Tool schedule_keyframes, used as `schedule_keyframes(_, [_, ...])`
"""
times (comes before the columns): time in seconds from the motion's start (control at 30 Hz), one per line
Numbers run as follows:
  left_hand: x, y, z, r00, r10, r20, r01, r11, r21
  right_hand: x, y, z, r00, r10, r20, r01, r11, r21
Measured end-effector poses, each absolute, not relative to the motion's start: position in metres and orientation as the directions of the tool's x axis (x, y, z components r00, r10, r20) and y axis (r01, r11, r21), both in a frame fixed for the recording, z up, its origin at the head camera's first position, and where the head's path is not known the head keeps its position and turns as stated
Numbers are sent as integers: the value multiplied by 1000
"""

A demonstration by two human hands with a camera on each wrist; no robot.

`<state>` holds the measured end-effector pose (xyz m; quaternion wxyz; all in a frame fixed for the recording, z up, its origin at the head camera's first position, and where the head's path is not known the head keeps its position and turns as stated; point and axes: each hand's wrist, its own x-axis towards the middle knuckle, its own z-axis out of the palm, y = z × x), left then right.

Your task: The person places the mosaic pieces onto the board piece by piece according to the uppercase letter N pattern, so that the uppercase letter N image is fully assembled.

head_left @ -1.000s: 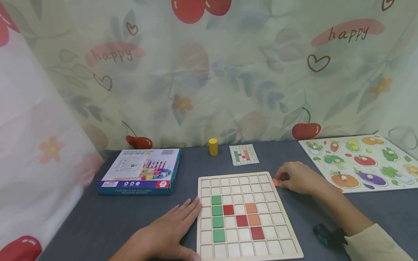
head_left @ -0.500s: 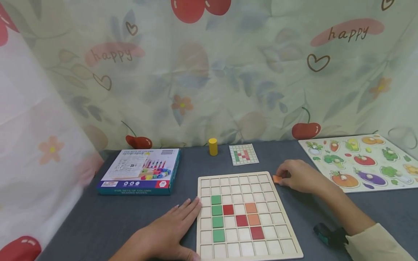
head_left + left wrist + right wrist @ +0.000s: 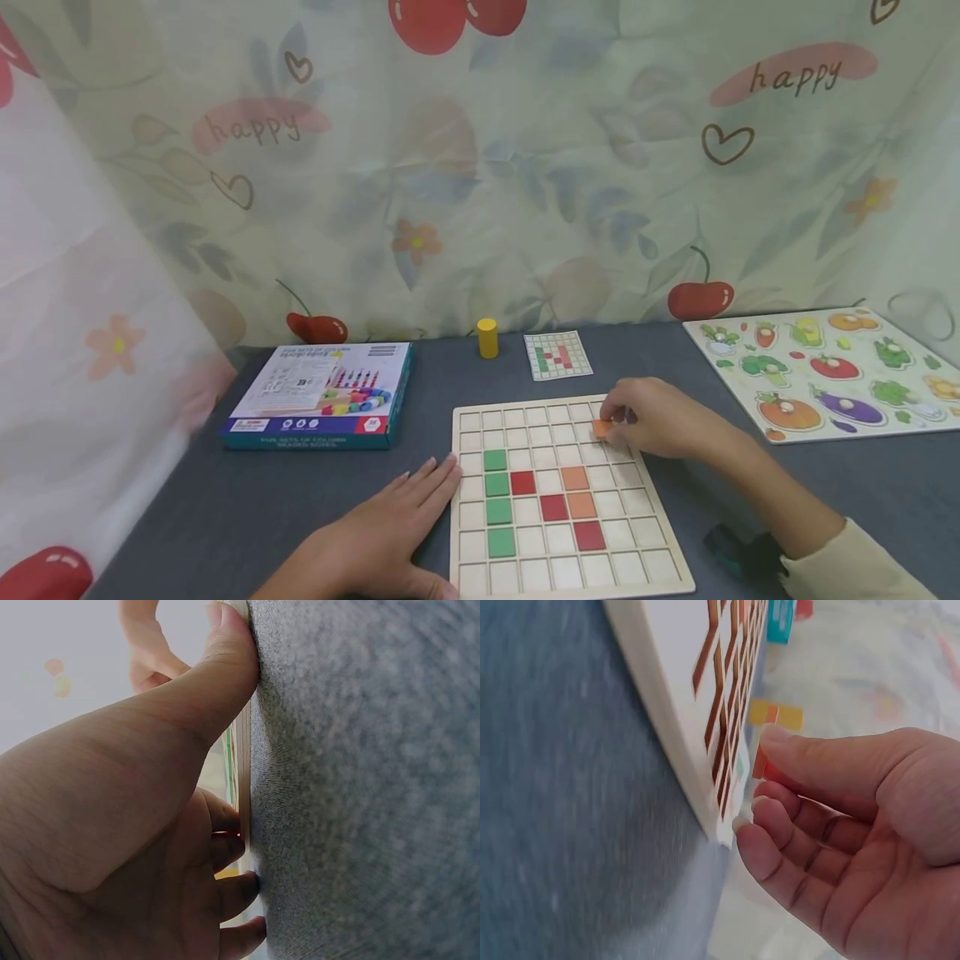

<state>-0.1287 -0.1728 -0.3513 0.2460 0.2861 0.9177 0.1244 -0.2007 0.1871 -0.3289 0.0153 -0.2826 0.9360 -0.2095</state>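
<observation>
A wooden grid board [image 3: 525, 575] lies on the dark cloth, with several green tiles [image 3: 498, 511], three red tiles [image 3: 553, 507] and two orange tiles [image 3: 581, 505] set in its squares. Over the board's upper right squares, my right hand [image 3: 660, 421] pinches another orange tile [image 3: 602, 428] between thumb and fingers. The right wrist view shows that orange tile [image 3: 763, 742] held on edge, above the board's surface. My left hand [image 3: 390, 529] rests along the board's left edge, fingers extended. In the left wrist view, the left hand's thumb and fingertips touch the board's side [image 3: 244, 765].
A small pattern card [image 3: 558, 356] lies behind the board, and a yellow cylinder [image 3: 487, 338] stands to its left. A teal-sided toy box [image 3: 318, 396] is at the left. A vegetable puzzle board [image 3: 832, 375] lies at the right. A patterned curtain [image 3: 480, 167] hangs behind.
My right hand has picked up the orange tile from the cloth beside the board and carried it left over the board. The left hand stays in place.
</observation>
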Motion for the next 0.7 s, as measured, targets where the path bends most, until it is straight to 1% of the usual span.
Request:
schedule_keyframes(0.33, [-130,-171,-353,-715,589,-375,465,802,374,-199,164,-334,-765,-641,58,-586,657,-473])
schedule_keyframes(0.57, [-129,-171,-352,-711,592,-379,464,800,380,-199,155,-338,-779,-627,22,-544,659,-520])
schedule_keyframes(0.7, [-129,-171,-351,-711,588,-385,459,803,380,-197,154,-337,-774,-633,22,-543,645,-537])
